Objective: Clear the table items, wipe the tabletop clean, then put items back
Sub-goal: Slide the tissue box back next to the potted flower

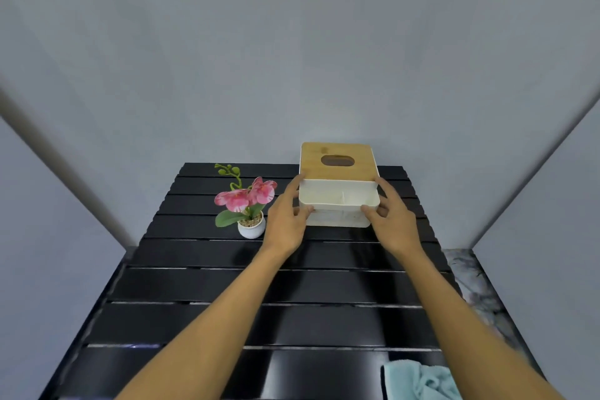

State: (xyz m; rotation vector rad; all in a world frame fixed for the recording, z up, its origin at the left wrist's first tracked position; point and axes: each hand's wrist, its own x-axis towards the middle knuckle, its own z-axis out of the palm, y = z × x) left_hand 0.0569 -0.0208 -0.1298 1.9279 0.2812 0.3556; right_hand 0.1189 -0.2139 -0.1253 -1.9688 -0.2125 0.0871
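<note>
A white tissue box (337,201) with a wooden lid and an oval slot stands at the far right of the black slatted table (227,286). My left hand (287,221) grips its left side and my right hand (391,217) grips its right side, fingers curled over the front tray. I cannot tell whether the box rests on the table or is slightly raised. A small white pot with a pink orchid (246,204) stands just left of the box. A light blue cloth (422,381) lies crumpled at the table's near right corner.
Grey walls close in behind and on both sides of the table. A strip of marbled floor (480,295) shows along the table's right edge.
</note>
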